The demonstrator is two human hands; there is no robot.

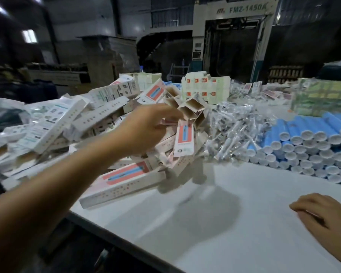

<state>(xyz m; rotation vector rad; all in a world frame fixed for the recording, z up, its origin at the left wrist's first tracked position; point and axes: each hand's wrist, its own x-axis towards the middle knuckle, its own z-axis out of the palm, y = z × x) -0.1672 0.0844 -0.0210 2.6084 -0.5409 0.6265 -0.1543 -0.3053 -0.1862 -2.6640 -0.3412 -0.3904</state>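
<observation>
Two bare hands, well apart, over a white table (234, 223). Nearest, at the lower right: right hand (323, 219), palm down on the bare tabletop, fingers loosely curled, holding nothing. Further in and to the left, at the end of a forearm stretched across the table's corner: left hand (146, 133), raised over a heap of boxes (67, 123), fingers nearly straight, tips touching an open-ended box (189, 108) near the top of the heap. No closed grip to be seen, though somewhat blurred. Below that hand, at the front foot of the heap: one long box (126, 182) lying flat, white with a red and blue panel. Just right of the hand: a like box with a red panel (183, 136), standing nearly upright against the heap. Right of the heap, touching it: a mound of small items in clear bags (240, 131). Beside those, toward the right edge: many blue tubes with white caps (313, 146), stacked on their sides, caps facing front. Behind, further back on the table: a stack of flat cartons (205, 89) with small red marks, and green packs (323, 97) at the far right. Farthest off, in a dim hall: a large machine (234, 36) marked FMZ-1450.
</observation>
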